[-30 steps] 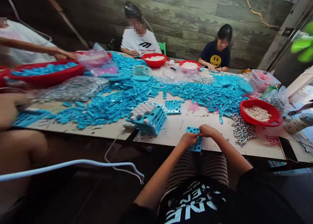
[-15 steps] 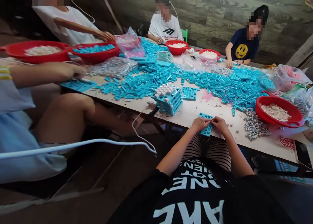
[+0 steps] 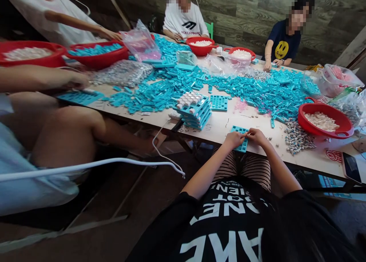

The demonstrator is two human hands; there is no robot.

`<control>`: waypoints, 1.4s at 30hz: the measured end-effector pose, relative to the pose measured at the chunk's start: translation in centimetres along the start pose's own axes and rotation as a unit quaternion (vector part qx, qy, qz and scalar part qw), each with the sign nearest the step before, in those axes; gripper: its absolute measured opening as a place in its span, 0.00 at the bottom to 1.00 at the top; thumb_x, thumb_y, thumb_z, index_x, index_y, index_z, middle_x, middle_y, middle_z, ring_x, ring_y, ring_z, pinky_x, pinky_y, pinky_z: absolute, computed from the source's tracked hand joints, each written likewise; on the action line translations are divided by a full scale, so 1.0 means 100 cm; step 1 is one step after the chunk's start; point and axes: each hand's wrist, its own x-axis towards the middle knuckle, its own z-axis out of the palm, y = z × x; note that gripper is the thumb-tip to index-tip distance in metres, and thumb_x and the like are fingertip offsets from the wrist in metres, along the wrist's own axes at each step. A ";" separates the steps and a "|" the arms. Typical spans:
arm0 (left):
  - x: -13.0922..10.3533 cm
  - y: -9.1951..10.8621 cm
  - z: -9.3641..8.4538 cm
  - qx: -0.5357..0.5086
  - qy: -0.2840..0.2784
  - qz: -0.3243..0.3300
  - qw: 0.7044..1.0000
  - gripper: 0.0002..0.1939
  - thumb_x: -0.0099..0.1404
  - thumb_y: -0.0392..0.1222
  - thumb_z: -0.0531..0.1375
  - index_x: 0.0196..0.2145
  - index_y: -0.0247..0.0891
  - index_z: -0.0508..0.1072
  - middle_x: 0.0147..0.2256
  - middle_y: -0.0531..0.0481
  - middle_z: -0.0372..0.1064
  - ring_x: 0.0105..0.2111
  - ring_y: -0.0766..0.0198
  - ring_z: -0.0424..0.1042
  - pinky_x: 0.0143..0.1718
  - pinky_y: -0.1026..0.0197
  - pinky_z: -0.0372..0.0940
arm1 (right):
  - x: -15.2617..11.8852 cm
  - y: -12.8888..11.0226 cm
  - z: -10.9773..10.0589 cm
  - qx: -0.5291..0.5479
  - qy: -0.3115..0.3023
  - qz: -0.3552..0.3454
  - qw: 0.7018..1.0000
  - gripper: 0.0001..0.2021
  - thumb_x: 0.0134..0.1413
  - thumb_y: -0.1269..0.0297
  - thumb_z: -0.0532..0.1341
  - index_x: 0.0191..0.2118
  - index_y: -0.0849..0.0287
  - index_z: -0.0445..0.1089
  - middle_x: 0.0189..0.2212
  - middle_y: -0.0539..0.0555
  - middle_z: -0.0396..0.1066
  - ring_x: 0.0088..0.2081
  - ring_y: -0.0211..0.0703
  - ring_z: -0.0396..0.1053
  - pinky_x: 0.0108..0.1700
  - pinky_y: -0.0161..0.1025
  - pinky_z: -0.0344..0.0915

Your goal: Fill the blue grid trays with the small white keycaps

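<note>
A blue grid tray point(image 3: 239, 130) lies at the table's near edge in front of me, partly covered by my hands. My left hand point(image 3: 235, 139) rests at the tray's left side with its fingers pressed together. From the right, my right hand point(image 3: 256, 136) reaches over the tray, its fingertips pinched close to the left ones. Whatever lies between the fingertips is too small to make out. To the left stands a stack of blue trays point(image 3: 197, 117), topped with white caps point(image 3: 188, 98). Another blue grid tray point(image 3: 219, 102) lies beside the stack.
Blue parts point(image 3: 257, 90) are heaped across the table point(image 3: 160, 119). At the right are small metallic parts point(image 3: 299, 137), a red basket point(image 3: 346, 121) and a phone point(image 3: 351, 166). A white cable point(image 3: 114, 161) hangs at the left. Several people sit around.
The view has shifted slightly, so the table sits a little higher and further left. My hands remain together over the tray. The neighbouring person's hand at the left has moved slightly.
</note>
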 end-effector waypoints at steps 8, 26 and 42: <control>0.001 0.003 -0.002 -0.032 0.012 -0.029 0.999 0.20 0.65 0.47 0.50 0.54 0.55 0.64 0.41 0.52 0.73 0.41 0.61 0.70 0.43 0.61 0.61 | 0.008 0.005 -0.018 0.022 -0.031 -0.026 0.999 0.11 0.46 0.59 0.62 0.32 0.61 0.76 0.25 0.52 0.73 0.28 0.38 0.67 0.31 0.32 0.60; 0.002 -0.003 -0.002 -0.033 0.023 0.004 0.999 0.20 0.64 0.45 0.51 0.54 0.56 0.64 0.41 0.54 0.73 0.40 0.64 0.70 0.41 0.64 0.62 | 0.007 0.006 -0.008 -0.031 0.010 -0.066 0.997 0.08 0.46 0.63 0.61 0.30 0.62 0.74 0.24 0.52 0.71 0.28 0.38 0.66 0.31 0.33 0.59; 0.000 0.004 -0.002 0.027 -0.003 0.002 1.000 0.18 0.65 0.46 0.49 0.51 0.51 0.69 0.40 0.46 0.73 0.42 0.55 0.70 0.41 0.58 0.62 | 0.005 0.000 -0.002 -0.046 0.002 -0.072 0.996 0.05 0.46 0.67 0.61 0.30 0.60 0.74 0.26 0.51 0.73 0.28 0.38 0.66 0.32 0.34 0.59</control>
